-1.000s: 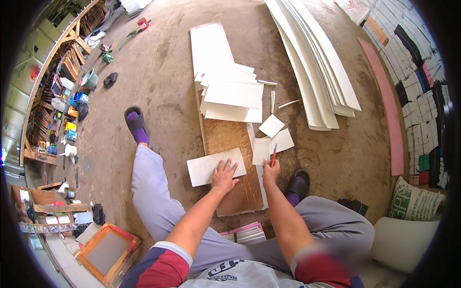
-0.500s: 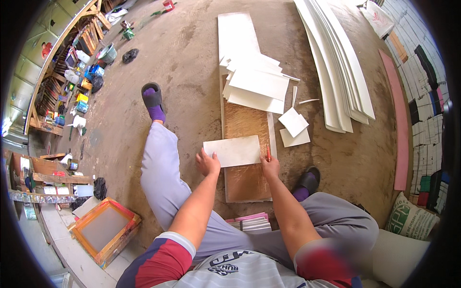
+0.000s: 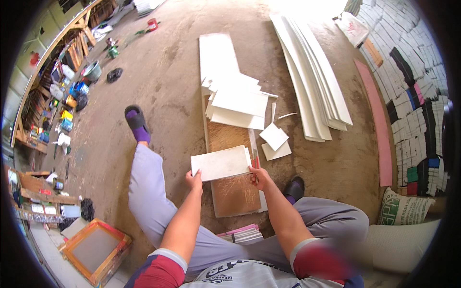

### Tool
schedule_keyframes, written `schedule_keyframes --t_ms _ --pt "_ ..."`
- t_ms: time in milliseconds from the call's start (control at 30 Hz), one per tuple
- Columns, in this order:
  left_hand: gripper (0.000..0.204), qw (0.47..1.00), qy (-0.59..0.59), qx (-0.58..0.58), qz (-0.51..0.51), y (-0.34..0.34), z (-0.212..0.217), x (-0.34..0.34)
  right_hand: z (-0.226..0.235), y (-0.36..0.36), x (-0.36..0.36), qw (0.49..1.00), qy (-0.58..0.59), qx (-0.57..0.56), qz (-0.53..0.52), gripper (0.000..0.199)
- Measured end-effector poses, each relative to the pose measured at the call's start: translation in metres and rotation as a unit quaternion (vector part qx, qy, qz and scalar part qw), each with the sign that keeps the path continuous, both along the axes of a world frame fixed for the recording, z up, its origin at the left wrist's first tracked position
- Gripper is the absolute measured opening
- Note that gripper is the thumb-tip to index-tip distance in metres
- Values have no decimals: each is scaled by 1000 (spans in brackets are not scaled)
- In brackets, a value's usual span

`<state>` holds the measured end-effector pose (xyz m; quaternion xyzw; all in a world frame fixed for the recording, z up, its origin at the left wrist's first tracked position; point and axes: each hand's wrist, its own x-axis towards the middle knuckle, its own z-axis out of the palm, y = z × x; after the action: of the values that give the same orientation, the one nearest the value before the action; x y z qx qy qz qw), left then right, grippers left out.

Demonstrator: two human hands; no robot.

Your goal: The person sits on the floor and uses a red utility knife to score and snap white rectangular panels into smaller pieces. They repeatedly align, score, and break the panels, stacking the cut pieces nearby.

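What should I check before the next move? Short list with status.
1. Left hand on white sheet: ok, gripping its left end.
2. Right hand at the sheet's right end: ok.
3. Red-handled tool in right hand: ok; its sharp edge: cannot tell, too small.
4. Sheet within the brown board's width: not ok, left end overhangs.
5. Sheet apart from loose pile: ok, board shows between.

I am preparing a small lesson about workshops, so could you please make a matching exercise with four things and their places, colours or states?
Things:
1. White sheet
2. Red-handled tool
3. Framed screen
4. Long strip on the floor, far right

Descriptions:
A. pink
B. in the right hand
C. at the lower left of the picture
D. held by the left hand

Pairs: 1-D, 2-B, 3-C, 4-A
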<state>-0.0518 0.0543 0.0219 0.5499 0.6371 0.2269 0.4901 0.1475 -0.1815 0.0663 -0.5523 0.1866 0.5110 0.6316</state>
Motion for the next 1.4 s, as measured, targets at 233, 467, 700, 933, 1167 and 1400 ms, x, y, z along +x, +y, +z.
schedule_keyframes --t_ms 233,467,700,933,1167,1400 --pt "43 991 -62 -48 109 12 -17 -10 19 22 36 958 -282 -7 -43 14" --pt "46 968 -142 -136 155 7 5 -2 60 73 107 942 -283 10 -182 13" --pt "31 958 -196 -139 156 -42 15 45 54 78 126 921 -321 -139 -173 26" --pt "22 949 -232 -203 -65 -121 15 107 23 -6 147 851 -381 -318 -172 32" --pt "37 868 -331 -321 -187 -178 46 196 -11 -88 244 807 -370 -303 -346 29" --pt "49 835 -324 -341 -285 -229 69 316 -50 -193 373 753 -344 -298 -475 27"
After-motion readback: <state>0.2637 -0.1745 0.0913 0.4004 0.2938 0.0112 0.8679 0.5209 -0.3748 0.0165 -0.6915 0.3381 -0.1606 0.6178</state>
